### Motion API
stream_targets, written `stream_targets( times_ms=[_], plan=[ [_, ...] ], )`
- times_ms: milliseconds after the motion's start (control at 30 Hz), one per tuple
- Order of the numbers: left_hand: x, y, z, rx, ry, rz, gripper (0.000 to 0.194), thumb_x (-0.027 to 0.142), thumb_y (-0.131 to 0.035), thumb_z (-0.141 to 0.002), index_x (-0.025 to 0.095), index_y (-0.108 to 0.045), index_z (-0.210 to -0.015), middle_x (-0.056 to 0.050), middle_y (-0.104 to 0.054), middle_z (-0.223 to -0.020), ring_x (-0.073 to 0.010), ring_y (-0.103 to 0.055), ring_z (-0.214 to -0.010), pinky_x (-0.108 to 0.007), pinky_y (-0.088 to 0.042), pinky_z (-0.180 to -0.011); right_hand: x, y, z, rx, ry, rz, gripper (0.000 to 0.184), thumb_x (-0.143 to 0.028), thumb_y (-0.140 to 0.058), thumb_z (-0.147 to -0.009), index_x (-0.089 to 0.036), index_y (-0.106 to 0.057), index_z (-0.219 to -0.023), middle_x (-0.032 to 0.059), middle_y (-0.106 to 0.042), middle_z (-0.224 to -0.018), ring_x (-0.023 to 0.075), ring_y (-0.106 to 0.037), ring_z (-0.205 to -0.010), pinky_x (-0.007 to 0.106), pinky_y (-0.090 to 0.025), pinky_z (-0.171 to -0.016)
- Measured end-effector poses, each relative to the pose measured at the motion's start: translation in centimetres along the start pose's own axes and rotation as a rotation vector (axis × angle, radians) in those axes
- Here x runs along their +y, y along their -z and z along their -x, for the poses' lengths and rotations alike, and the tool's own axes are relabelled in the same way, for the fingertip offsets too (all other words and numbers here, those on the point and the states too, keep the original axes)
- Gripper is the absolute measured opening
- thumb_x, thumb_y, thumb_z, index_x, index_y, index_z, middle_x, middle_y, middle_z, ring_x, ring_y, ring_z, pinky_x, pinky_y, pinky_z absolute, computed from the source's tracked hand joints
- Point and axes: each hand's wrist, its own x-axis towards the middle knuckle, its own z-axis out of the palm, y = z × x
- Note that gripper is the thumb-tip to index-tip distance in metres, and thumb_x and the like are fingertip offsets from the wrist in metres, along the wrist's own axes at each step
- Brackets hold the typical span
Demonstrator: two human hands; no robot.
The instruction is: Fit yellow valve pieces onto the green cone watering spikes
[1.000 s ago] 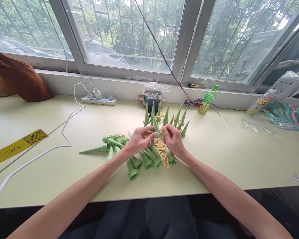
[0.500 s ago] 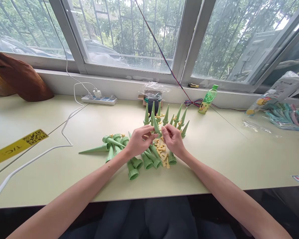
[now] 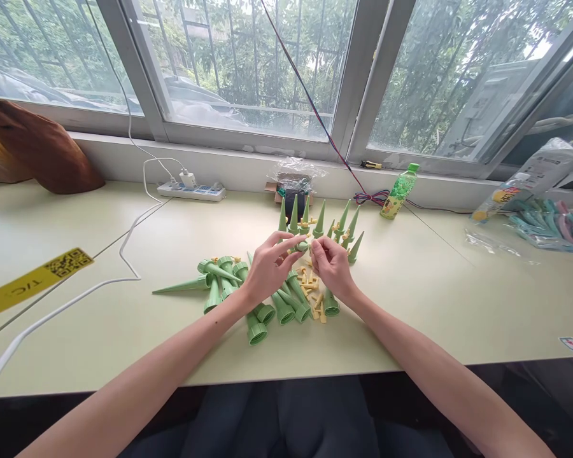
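My left hand (image 3: 270, 270) pinches a green plant watering spike (image 3: 302, 245) between thumb and fingers, its length mostly foreshortened. Close against it, my right hand (image 3: 333, 267) is closed in a pinch; whatever sits between its fingertips is too small and covered to make out. Below the hands lies a heap of small yellow plastic valves (image 3: 310, 289). Several loose green spikes (image 3: 285, 312) lie around and under my left wrist, open threaded ends mostly toward me. Behind my hands, several spikes (image 3: 319, 219) stand point up, some with yellow valves fitted at the side.
A green drink bottle (image 3: 401, 192) stands at the back right, beside a bundled cable (image 3: 371, 197). An opened small box with plastic wrap (image 3: 296, 181) is behind the standing spikes. A power strip (image 3: 193, 191) and white cord lie left; bagged items (image 3: 549, 222) are far right.
The spike in my left hand has tipped from pointing upward to a foreshortened pose, and the left fingers have shifted around it. My right hand stays pinched at nearly the same place.
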Motion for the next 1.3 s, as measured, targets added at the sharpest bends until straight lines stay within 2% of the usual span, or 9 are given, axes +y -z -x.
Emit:
stream_targets(
  times_ms=[100, 233, 333, 433, 567, 767, 1033, 1200, 1300],
  plan=[
    [0.62, -0.21, -0.15, -0.014, 0.188, 0.134, 0.04, 0.042, -0.06, -0.09, 0.02, -0.061, -0.123, -0.009, -0.06, -0.11, -0.007, -0.059, -0.056, -0.02, -0.051, -0.045, 0.06, 0.16, -0.14, 0.026, 0.027, 0.045, 0.034, -0.046, -0.049, -0.096, -0.02, -0.047, -0.075, -0.0054, -0.04, -0.056, 0.0083, -0.034, -0.047, 0.023, -0.029, -0.045],
    [0.98, -0.19, -0.41, -0.063, 0.411, 0.398, 0.049, 0.053, -0.052, -0.091, 0.016, -0.055, -0.124, -0.006, -0.063, -0.089, -0.0095, -0.057, -0.047, -0.021, -0.045, -0.035, 0.11, 0.53, -0.24, 0.045, 0.053, 0.112, 0.032, -0.045, -0.048, -0.097, -0.02, -0.048, -0.076, -0.0053, -0.039, -0.056, 0.0087, -0.035, -0.047, 0.023, -0.028, -0.045],
    [1.03, -0.12, -0.54, -0.138, 0.507, 0.586, 0.051, 0.056, -0.053, -0.09, 0.015, -0.055, -0.12, -0.003, -0.063, -0.076, -0.0108, -0.056, -0.047, -0.021, -0.043, -0.036, 0.05, 0.61, -0.2, 0.028, 0.09, 0.174, 0.031, -0.044, -0.049, -0.096, -0.02, -0.049, -0.077, -0.0044, -0.042, -0.058, 0.0088, -0.036, -0.049, 0.023, -0.03, -0.046],
    [0.9, -0.08, -0.5, -0.186, 0.542, 0.671, 0.049, 0.053, -0.06, -0.087, 0.015, -0.056, -0.117, 0.0, -0.06, -0.063, -0.0101, -0.053, -0.046, -0.02, -0.042, -0.038, -0.12, 0.53, -0.11, 0.001, 0.126, 0.23, 0.032, -0.043, -0.049, -0.096, -0.019, -0.05, -0.075, -0.0035, -0.044, -0.061, 0.0087, -0.036, -0.051, 0.023, -0.03, -0.048],
    [0.65, -0.06, -0.36, -0.167, 0.561, 0.699, 0.046, 0.049, -0.067, -0.084, 0.015, -0.055, -0.114, 0.002, -0.059, -0.062, -0.0072, -0.048, -0.042, -0.019, -0.039, -0.039, -0.34, 0.46, -0.01, -0.007, 0.127, 0.249, 0.034, -0.044, -0.048, -0.096, -0.019, -0.049, -0.074, -0.0037, -0.043, -0.061, 0.0087, -0.036, -0.051, 0.023, -0.03, -0.048],
    [0.62, -0.09, -0.32, -0.166, 0.514, 0.694, 0.045, 0.046, -0.068, -0.083, 0.016, -0.051, -0.112, 0.004, -0.056, -0.062, -0.0083, -0.05, -0.045, -0.021, -0.04, -0.04, -0.39, 0.52, 0.04, -0.016, 0.083, 0.229, 0.036, -0.049, -0.049, -0.095, -0.02, -0.049, -0.074, -0.004, -0.041, -0.058, 0.0094, -0.036, -0.051, 0.023, -0.03, -0.048],
    [0.5, -0.29, 0.04, -0.143, 0.342, 0.492, 0.043, 0.041, -0.068, -0.084, 0.02, -0.051, -0.117, 0.002, -0.055, -0.072, -0.0083, -0.052, -0.051, -0.019, -0.043, -0.04, -0.28, 0.5, 0.0, -0.025, 0.006, 0.135, 0.037, -0.048, -0.052, -0.093, -0.02, -0.046, -0.07, -0.0045, -0.04, -0.056, 0.0093, -0.035, -0.05, 0.023, -0.029, -0.047],
    [0.8, -0.34, 0.12, -0.132, 0.305, 0.372, 0.038, 0.036, -0.064, -0.087, 0.021, -0.05, -0.118, -0.002, -0.057, -0.087, -0.0078, -0.055, -0.059, -0.018, -0.048, -0.047, -0.18, 0.42, 0.02, -0.02, -0.022, 0.086, 0.038, -0.049, -0.053, -0.092, -0.02, -0.045, -0.069, -0.0049, -0.039, -0.055, 0.0087, -0.034, -0.048, 0.023, -0.029, -0.045],
    [0.85, -0.33, 0.16, -0.137, 0.289, 0.321, 0.035, 0.034, -0.061, -0.089, 0.021, -0.049, -0.119, -0.001, -0.055, -0.084, -0.0086, -0.056, -0.061, -0.018, -0.048, -0.049, -0.15, 0.37, 0.05, -0.024, -0.044, 0.061, 0.04, -0.051, -0.054, -0.092, -0.02, -0.045, -0.069, -0.0051, -0.04, -0.055, 0.0083, -0.034, -0.047, 0.023, -0.029, -0.044]
  ],
)
